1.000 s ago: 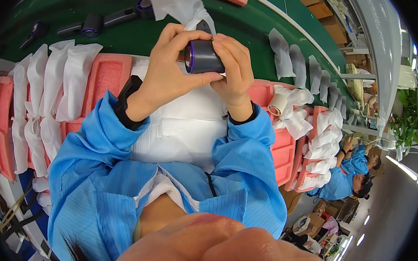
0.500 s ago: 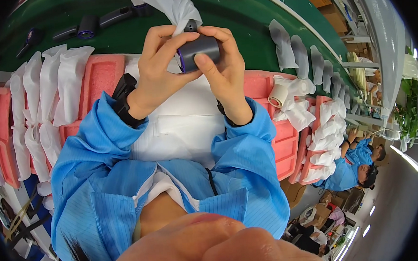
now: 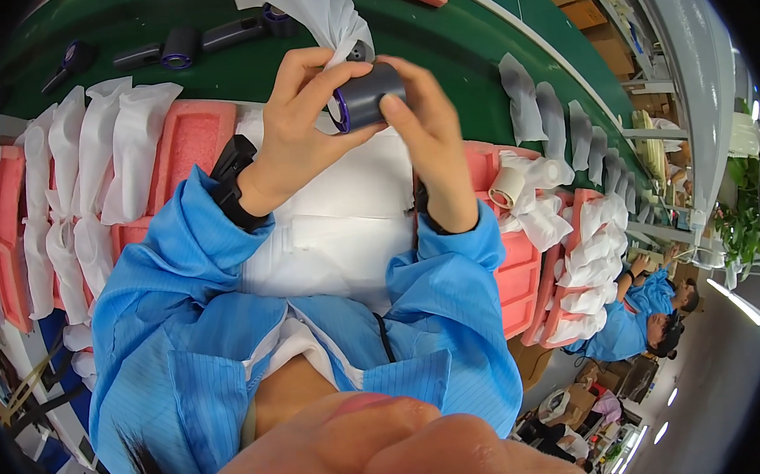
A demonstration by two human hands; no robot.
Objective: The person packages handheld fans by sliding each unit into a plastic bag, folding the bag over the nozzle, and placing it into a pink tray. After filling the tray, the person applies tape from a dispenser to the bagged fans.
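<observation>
A dark grey hair dryer with a purple ring at the end of its barrel is held up over the pink trays. Its handle runs up into a thin white sleeve bag, bunched at the neck. My left hand grips it where handle and barrel meet, fingers near the bag's gathered edge. Across from it, my right hand has its thumb on the barrel's other end; its fingers curl behind and are a little blurred. A stack of white sheets lies below my hands.
Pink foam trays flank the stack, with white-wrapped items at left and more at right. A tape roll lies on the right tray. Unwrapped hair dryers and several bagged pieces are on the green belt. Co-workers sit far right.
The hair dryer has shifted slightly right and tilted, showing more of its purple-ringed end. My right hand has moved right and down, its fingers loosening around the barrel.
</observation>
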